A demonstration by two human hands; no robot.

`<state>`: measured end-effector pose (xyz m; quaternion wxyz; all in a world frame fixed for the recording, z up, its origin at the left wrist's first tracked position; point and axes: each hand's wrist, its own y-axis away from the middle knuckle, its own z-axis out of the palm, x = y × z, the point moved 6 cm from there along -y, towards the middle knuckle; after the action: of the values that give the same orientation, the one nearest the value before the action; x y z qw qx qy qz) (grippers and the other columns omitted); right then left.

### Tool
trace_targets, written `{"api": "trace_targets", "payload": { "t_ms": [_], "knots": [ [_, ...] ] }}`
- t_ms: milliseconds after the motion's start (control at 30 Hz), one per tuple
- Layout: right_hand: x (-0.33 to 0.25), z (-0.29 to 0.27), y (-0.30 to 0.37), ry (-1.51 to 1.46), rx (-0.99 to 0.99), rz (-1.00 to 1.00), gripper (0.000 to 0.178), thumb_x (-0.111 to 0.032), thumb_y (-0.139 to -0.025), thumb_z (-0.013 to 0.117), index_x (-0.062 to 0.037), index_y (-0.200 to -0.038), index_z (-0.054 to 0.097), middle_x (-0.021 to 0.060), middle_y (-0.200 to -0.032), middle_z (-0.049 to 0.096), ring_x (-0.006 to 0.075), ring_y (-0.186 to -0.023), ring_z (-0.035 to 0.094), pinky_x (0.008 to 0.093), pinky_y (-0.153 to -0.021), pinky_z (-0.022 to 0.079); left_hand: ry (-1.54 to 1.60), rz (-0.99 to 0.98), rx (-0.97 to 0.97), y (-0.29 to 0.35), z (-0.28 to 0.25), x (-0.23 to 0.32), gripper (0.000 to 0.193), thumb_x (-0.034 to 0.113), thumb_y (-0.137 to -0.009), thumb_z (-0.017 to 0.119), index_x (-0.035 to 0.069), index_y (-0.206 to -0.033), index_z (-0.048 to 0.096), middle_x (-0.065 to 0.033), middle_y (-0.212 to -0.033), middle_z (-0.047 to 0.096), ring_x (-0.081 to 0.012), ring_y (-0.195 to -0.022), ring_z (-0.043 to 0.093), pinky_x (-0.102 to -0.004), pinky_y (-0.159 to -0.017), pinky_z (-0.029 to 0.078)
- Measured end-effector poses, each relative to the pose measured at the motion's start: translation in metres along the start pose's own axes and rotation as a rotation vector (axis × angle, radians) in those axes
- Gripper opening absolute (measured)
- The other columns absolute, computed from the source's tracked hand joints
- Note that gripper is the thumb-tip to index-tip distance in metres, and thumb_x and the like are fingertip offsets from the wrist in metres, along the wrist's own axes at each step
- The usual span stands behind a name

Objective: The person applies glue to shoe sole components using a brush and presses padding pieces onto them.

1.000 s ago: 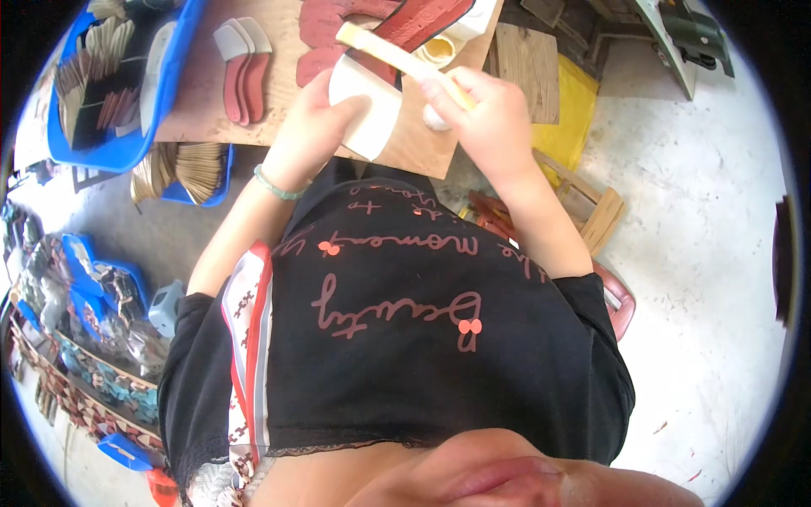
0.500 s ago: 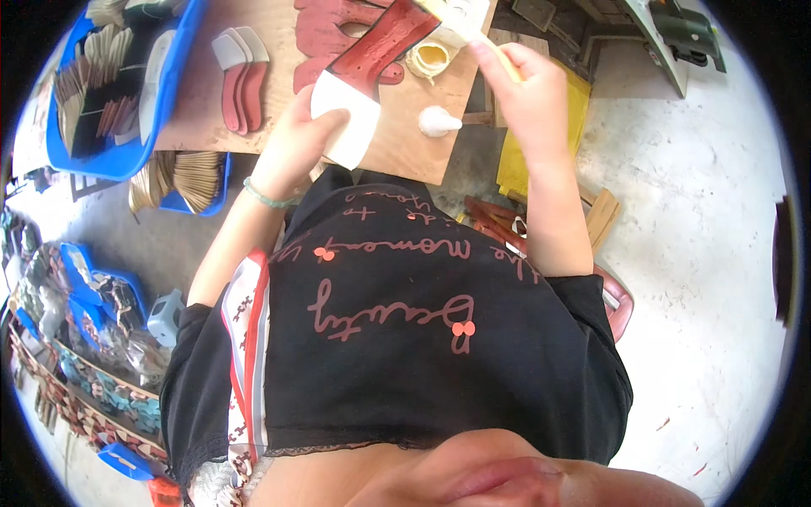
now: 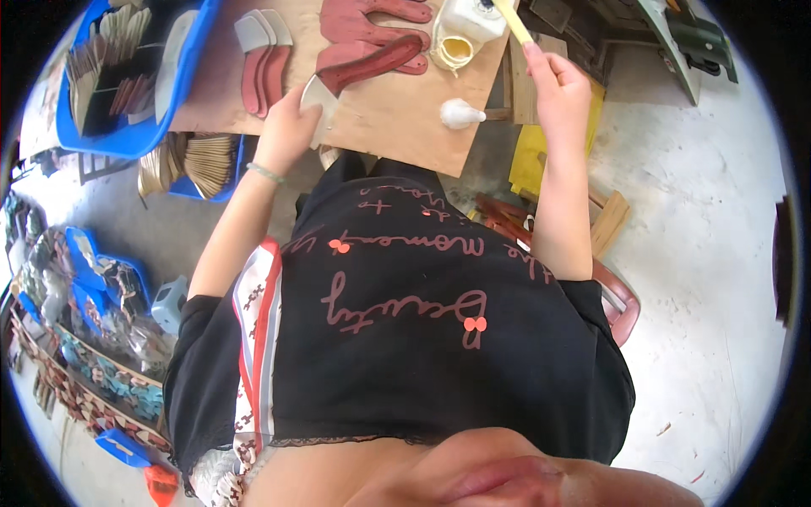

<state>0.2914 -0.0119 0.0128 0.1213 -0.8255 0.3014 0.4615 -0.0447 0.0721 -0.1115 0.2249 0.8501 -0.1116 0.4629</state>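
Left hand (image 3: 290,131) pinches the pale end of a red-and-pale strip (image 3: 372,61) between thumb and fingers, its red length pointing to two o'clock over the counter (image 3: 405,139), presumably so the red face is left uncovered. Right hand (image 3: 562,93) pinches a pale yellow handle (image 3: 513,23), its far end out of view; an open-mouthed pot (image 3: 457,52) stands at that hand's ten o'clock, likely for easy reach.

Shows a dark green machine (image 3: 694,38) at upper right and a yellow sheet (image 3: 527,159) left of it. Includes a light-blue box (image 3: 170,304) beside clear plastic bags (image 3: 152,340) at left, plus 1 blue bin (image 3: 122,448) near a red-orange object (image 3: 160,486) at lower left.
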Motion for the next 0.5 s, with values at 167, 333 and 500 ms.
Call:
{"api": "trace_targets", "payload": {
  "t_ms": [167, 333, 500],
  "knots": [
    [0.026, 0.01, 0.027, 0.029, -0.023, 0.049, 0.041, -0.038, -0.086, 0.07, 0.0014, -0.076, 0.065, -0.005, -0.059, 0.046, 0.0046, -0.058, 0.04, 0.024, -0.052, 0.033, -0.489, 0.094, -0.061, -0.014, 0.028, -0.021, 0.031, 0.017, -0.081, 0.048, -0.002, -0.102, 0.061, -0.0294, -0.082, 0.064, -0.0459, -0.081, 0.062, -0.0542, -0.076, 0.048],
    [0.041, 0.003, 0.047, 0.019, -0.003, 0.06, 0.041, -0.038, -0.087, 0.069, 0.0005, -0.074, 0.064, -0.0044, -0.058, 0.046, 0.0047, -0.058, 0.039, 0.0249, -0.051, 0.032, -0.53, 0.168, -0.139, -0.015, 0.055, -0.031, 0.033, 0.015, -0.081, 0.049, -0.001, -0.109, 0.059, -0.0289, -0.079, 0.063, -0.0437, -0.075, 0.063, -0.0532, -0.071, 0.05],
    [0.051, -0.001, 0.063, 0.081, -0.042, 0.122, 0.039, -0.036, -0.088, 0.068, 0.0002, -0.074, 0.064, -0.0038, -0.058, 0.046, 0.0052, -0.057, 0.039, 0.0256, -0.05, 0.033, -0.084, -0.106, -0.363, -0.016, 0.054, -0.033, 0.043, 0.014, -0.08, 0.052, -0.002, -0.119, 0.058, -0.02, -0.082, 0.067, -0.0295, -0.075, 0.068, -0.0416, -0.072, 0.053]
  ]
}}
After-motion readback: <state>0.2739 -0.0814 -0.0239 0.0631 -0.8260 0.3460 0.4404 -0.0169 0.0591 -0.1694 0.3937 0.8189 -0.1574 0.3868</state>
